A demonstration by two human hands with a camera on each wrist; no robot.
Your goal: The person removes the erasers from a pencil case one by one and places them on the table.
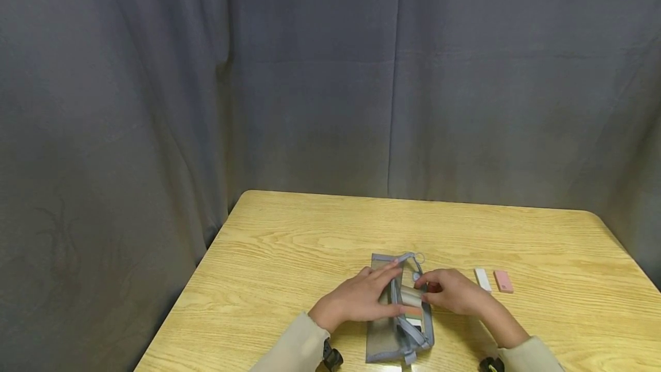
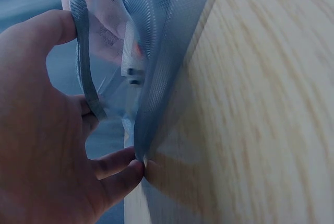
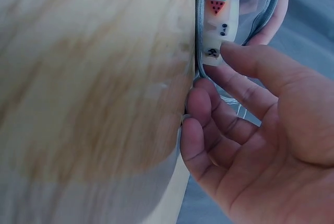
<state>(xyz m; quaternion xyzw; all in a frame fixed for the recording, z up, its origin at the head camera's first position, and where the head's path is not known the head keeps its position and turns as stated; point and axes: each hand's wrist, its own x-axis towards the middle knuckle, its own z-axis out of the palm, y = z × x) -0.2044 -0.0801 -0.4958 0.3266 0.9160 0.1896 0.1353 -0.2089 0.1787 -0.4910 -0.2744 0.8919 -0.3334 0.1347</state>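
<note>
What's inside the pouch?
Pale blocks, some with black marks, and a watermelon shape among them. The left hand and right hand cover parts of the pouch, hiding whatever lies beneath.

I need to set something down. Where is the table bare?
The table is bare left of the left sleeve, between mesh pouch and curtain, and right of the pink block. Crowded: at the pouch, with left grip and right grip.

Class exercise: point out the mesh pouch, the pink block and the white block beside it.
Mesh pouch (image 1: 381, 334): head view, on its bare mesh panel.
Pink block (image 1: 503, 281): head view, middle of its top face.
White block (image 1: 482, 279): head view, middle of its top face.
</note>
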